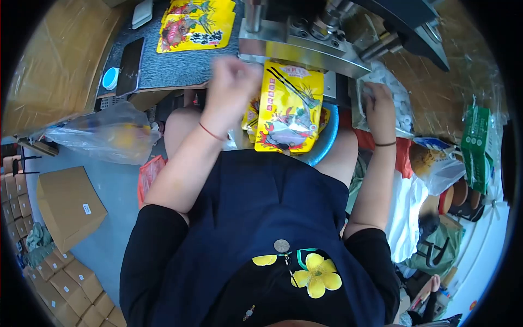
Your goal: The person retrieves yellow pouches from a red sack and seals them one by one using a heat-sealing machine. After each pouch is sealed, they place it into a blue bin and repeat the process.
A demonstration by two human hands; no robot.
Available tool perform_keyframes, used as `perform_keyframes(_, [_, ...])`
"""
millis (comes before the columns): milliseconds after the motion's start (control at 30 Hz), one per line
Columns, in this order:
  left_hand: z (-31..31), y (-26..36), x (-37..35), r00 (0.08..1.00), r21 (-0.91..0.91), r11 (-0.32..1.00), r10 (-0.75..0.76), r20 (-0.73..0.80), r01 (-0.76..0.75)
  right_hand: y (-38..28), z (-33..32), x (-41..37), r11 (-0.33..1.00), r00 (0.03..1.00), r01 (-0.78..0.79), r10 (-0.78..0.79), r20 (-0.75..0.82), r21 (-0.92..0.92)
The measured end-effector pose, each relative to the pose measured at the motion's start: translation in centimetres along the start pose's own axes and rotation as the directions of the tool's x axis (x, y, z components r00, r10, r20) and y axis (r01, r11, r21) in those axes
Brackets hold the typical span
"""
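Observation:
A yellow printed pouch (pixel 291 106) lies partly under the metal head of a press (pixel 305 46), with its lower end over a blue round basin (pixel 329 136). More yellow pouches show beneath it. Left of the pouch, my left hand (pixel 234 82) is raised and smeared by motion, so its fingers and anything in them cannot be made out. My right hand (pixel 379 106) is at a clear bin (pixel 357 111) of small white parts (pixel 400 101), fingers bent and closed together; what they hold is too small to name.
More yellow pouches (pixel 193 32) rest on the grey cloth-covered table (pixel 163 68), near a phone (pixel 131 66) and a blue-lidded round container (pixel 110 78). A plastic bag (pixel 111 136) hangs at the left. Cardboard boxes (pixel 71 207) stand on the floor.

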State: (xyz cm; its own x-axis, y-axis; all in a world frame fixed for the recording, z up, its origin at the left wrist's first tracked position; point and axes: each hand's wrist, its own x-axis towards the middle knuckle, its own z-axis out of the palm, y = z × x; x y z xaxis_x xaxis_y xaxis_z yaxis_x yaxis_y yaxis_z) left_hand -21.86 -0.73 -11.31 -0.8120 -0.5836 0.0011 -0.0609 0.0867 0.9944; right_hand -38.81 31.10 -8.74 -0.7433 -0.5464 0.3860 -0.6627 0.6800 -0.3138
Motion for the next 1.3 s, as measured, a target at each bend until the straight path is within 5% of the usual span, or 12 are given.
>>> perform_keyframes(67, [-3.6,0.8,5.4,0.688,0.402,0.745,0.658,-0.307,-0.533,-0.5,0.1,0.0,1.0,0.999,0.012,-0.011,-0.051,0.007])
perform_keyframes(167, [-10.0,-2.9,11.6,0.742,0.779,0.282,0.589,0.32,-0.56,-1.3,-0.7,-0.7,0.999,0.995,0.049,-0.049,-0.089,0.006])
perform_keyframes(267, [-9.9,-0.9,4.7,0.695,0.819,-0.007,0.525,0.491,-0.573,-3.0,-2.6,-1.4,0.999,0.987,-0.018,0.023,-0.157,0.034])
perform_keyframes(400, [-10.0,-0.3,-1.4,0.815,0.755,0.384,0.475,0.332,-0.531,-4.7,-2.7,-2.6,0.928,0.974,-0.097,0.162,-0.156,0.361])
perform_keyframes(500, [-8.1,-0.4,-3.8,0.972,0.074,0.985,0.143,0.185,-0.159,-9.5,-1.7,-2.1,0.868,0.993,0.117,-0.115,-0.034,0.483])
perform_keyframes(667, [-4.4,1.6,-6.3,0.889,0.087,0.996,-0.026,0.457,-0.015,-15.0,-2.0,-0.6,0.571,0.985,0.101,-0.172,-0.001,0.814])
perform_keyframes(767, [-2.0,2.9,-8.1,0.787,-0.218,0.922,-0.13,0.603,0.319,-15.5,-2.8,0.4,0.694,0.964,0.183,-0.267,0.013,0.696])
perform_keyframes(867, [-0.3,2.7,-9.3,0.768,-0.253,0.925,-0.06,0.637,0.282,-13.9,-3.8,0.4,0.767,0.943,0.197,-0.319,0.096,0.61])
perform_keyframes(933, [0.6,3.1,-10.2,0.704,-0.292,0.838,-0.146,0.695,0.461,-13.5,-4.9,0.0,0.809,0.927,0.161,-0.321,0.194,0.566])
perform_keyframes(1067, [1.7,1.2,-9.9,0.743,-0.125,0.96,-0.109,0.661,0.252,-13.4,-5.9,-1.3,0.7,0.974,-0.187,0.042,0.222,0.69])
perform_keyframes(1200, [2.2,2.6,-10.1,0.748,-0.163,0.946,-0.107,0.655,0.279,-13.8,-4.6,-1.0,0.819,0.976,0.125,-0.204,0.081,0.56])
perform_keyframes(1300, [2.5,2.6,-10.3,0.687,-0.221,0.886,-0.139,0.713,0.409,-12.4,-5.3,-0.8,0.898,0.934,0.113,-0.242,0.261,0.426])
